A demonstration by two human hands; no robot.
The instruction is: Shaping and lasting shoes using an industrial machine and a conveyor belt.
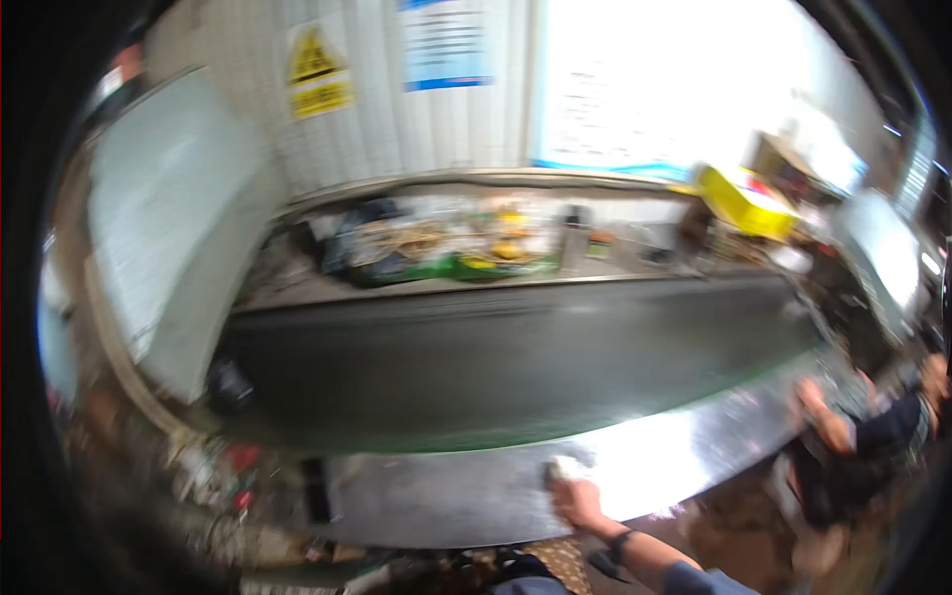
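Observation:
My right hand point(578, 503) reaches in from the lower edge, a dark band on its wrist. Its fingers are closed on a small whitish wad point(568, 468), too blurred to name, which rests on the shiny metal ledge point(436, 496). Just beyond the ledge runs a dark belt point(516, 347) with a green near edge. My left hand is out of the picture.
At the right, another person's hand point(811, 397) is at the ledge. A shelf behind the belt bears filled plastic bags point(397, 243) and a yellow box point(746, 203). A pale panel point(164, 228) stands at the left. A black strip point(317, 491) lies across the ledge.

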